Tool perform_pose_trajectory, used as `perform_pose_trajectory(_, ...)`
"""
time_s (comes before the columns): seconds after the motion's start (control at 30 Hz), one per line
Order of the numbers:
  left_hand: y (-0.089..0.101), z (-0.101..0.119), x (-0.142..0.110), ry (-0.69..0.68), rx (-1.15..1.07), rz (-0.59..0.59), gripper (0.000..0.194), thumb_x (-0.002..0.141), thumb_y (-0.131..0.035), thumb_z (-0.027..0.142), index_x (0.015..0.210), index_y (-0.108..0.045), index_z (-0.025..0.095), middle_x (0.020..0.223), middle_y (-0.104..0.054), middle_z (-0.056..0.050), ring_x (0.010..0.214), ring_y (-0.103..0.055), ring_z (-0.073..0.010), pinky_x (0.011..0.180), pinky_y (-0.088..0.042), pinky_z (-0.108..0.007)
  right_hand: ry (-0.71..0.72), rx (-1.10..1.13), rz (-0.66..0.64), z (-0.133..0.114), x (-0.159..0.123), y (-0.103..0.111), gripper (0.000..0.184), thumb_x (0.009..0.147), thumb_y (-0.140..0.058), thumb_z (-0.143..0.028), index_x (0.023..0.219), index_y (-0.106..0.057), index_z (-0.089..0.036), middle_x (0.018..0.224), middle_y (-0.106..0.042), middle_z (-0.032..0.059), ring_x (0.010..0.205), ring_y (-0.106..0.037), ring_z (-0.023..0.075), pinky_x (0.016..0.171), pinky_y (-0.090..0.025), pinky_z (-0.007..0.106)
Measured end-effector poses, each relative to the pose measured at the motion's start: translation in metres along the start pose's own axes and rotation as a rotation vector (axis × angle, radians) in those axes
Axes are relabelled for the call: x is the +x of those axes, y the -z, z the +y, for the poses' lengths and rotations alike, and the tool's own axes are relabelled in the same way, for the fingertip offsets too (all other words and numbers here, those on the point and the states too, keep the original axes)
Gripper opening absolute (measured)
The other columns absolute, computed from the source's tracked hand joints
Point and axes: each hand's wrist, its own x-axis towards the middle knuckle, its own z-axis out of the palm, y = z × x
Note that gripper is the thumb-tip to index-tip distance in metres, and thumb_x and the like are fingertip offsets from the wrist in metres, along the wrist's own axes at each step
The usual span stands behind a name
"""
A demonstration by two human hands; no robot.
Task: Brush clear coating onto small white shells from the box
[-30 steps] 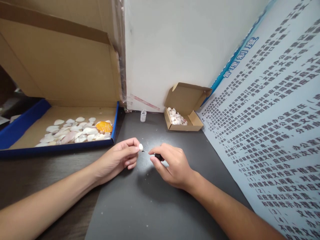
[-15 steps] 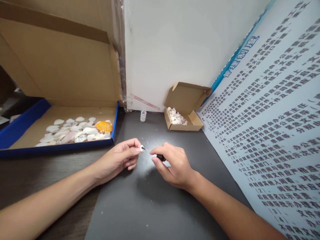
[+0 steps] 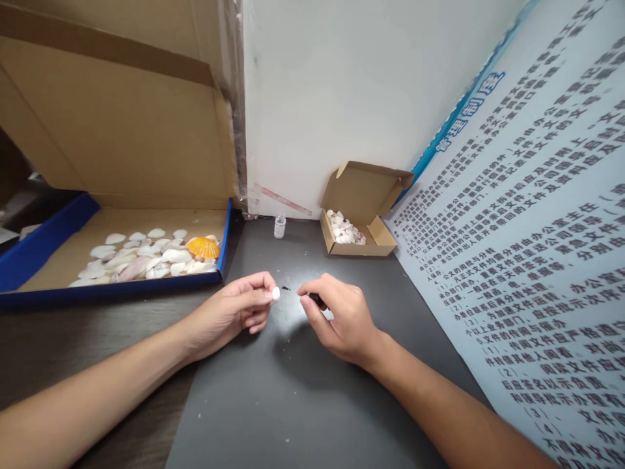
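Here, pinches a small white piece (image 3: 276, 294) between thumb and forefinger of the left hand (image 3: 239, 303), over the dark grey mat (image 3: 244, 404), with the remaining fingers curled. In the right hand (image 3: 342, 319), grips a short black handle (image 3: 317, 299) between thumb and bent fingers, partly hidden by them. Between the two hands, shows a small dark tip (image 3: 286, 288) just beside the white piece, apart from it. Farther back, has a small clear bottle (image 3: 279, 227) upright on the mat, near a cardboard box (image 3: 364, 249) of pale shells (image 3: 344, 228). To the left, has a blue-sided box (image 3: 58, 234) holding white shells (image 3: 141, 254) and one orange shell (image 3: 204, 247).
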Motion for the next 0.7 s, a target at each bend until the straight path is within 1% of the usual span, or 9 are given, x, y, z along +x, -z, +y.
perform_pose_trajectory(0.17,-0.0013,0.0009,-0.0003,-0.002,-0.008,0.003,0.021,0.080,-0.072,0.030,0.079,-0.055,0.019,0.054,-0.037,0.008,0.049,-0.029,-0.0070,0.048,-0.029,-0.020,0.085,0.020,0.003,-0.0002,0.0002,0.0002,0.021,0.101,-0.045,-0.027,0.094,-0.062,-0.018,0.069,-0.061,0.0004,0.056,-0.053,0.0114,0.054,-0.041,0.024)
perform_pose_trajectory(0.3,-0.0013,0.0010,-0.0006,-0.003,0.005,0.004,0.020,0.081,-0.071,0.031,0.079,-0.055,0.019,0.055,-0.037,0.008,0.049,-0.029,-0.0071,0.049,-0.030,-0.020,0.017,0.006,0.006,-0.0004,0.0003,-0.0004,0.021,0.101,-0.044,-0.026,0.092,-0.062,-0.017,0.070,-0.061,0.0007,0.055,-0.053,0.0111,0.054,-0.041,0.023)
perform_pose_trajectory(0.47,-0.0005,0.0008,-0.0010,-0.001,0.007,0.008,0.021,0.080,-0.072,0.030,0.079,-0.054,0.019,0.055,-0.037,0.008,0.049,-0.029,-0.0073,0.049,-0.030,-0.020,0.075,0.001,-0.002,-0.0003,0.0002,-0.0009,0.022,0.101,-0.044,-0.028,0.093,-0.062,-0.018,0.069,-0.062,0.0004,0.056,-0.053,0.0114,0.055,-0.040,0.024)
perform_pose_trajectory(0.6,0.0001,0.0001,-0.0006,0.002,0.014,-0.003,0.020,0.082,-0.070,0.030,0.079,-0.054,0.019,0.055,-0.036,0.008,0.049,-0.029,-0.0072,0.049,-0.030,-0.020,0.018,-0.006,0.017,-0.0002,0.0003,-0.0003,0.020,0.100,-0.045,-0.026,0.092,-0.062,-0.017,0.070,-0.062,0.0009,0.056,-0.054,0.0111,0.055,-0.041,0.023)
perform_pose_trajectory(0.7,-0.0004,0.0002,-0.0007,-0.005,-0.003,0.004,0.019,0.082,-0.071,0.028,0.079,-0.055,0.019,0.056,-0.037,0.008,0.049,-0.029,-0.0071,0.049,-0.030,-0.020,0.076,0.020,-0.001,-0.0002,0.0005,0.0004,0.020,0.100,-0.046,-0.027,0.092,-0.062,-0.018,0.070,-0.062,0.0007,0.057,-0.054,0.0116,0.055,-0.041,0.024)
